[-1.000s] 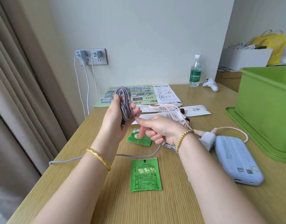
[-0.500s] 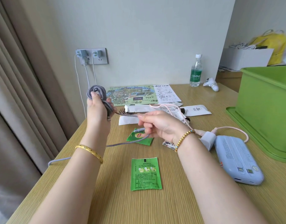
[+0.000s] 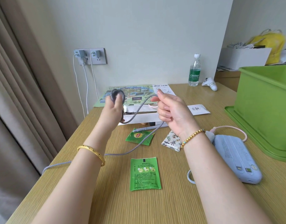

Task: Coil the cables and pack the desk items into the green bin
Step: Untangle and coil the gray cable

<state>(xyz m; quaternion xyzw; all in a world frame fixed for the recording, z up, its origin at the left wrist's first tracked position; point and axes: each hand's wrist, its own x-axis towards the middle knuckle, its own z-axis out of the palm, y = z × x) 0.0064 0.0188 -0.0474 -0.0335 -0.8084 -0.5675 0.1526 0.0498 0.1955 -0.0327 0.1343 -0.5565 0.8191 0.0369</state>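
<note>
Head view: 1 wide-angle look down at a wooden desk (image 3: pixel 116 207), both forearms reaching in from 6 o'clock.
Left hand: the left hand (image 3: pixel 113 109), raised at 11 o'clock of the desk's middle, has its fingers curled round a small bundle of finished loops, probably held high so the turns stay stacked and do not spill.
Grey cable: the grey cable (image 3: pixel 134 113) sags from that bundle, rises to the right hand, then trails down across the desk and off the edge at 8 o'clock; that loose length is not yet coiled.
Right hand: the right hand (image 3: pixel 171 110), at 12 o'clock, pinches the cable between thumb and fingertips, other fingers loosely curled, seemingly guiding the next turn toward the bundle.
Green bin: the green bin (image 3: pixel 265 101) stands at 3 o'clock, well apart from both hands; its inside is hidden.
Waiting items: 2 green tea sachets, the nearer sachet (image 3: pixel 145 173) at 6 o'clock, a floral pouch (image 3: pixel 171 141), a blue power bank (image 3: pixel 236 157) with a pink cable (image 3: pixel 232 127) at 4 o'clock, and a map leaflet (image 3: pixel 135 94) lie out, likely unpacked.
Far edge: a water bottle (image 3: pixel 194 71) stands at 1 o'clock.
Progress: judged early, coiling in hand.
</note>
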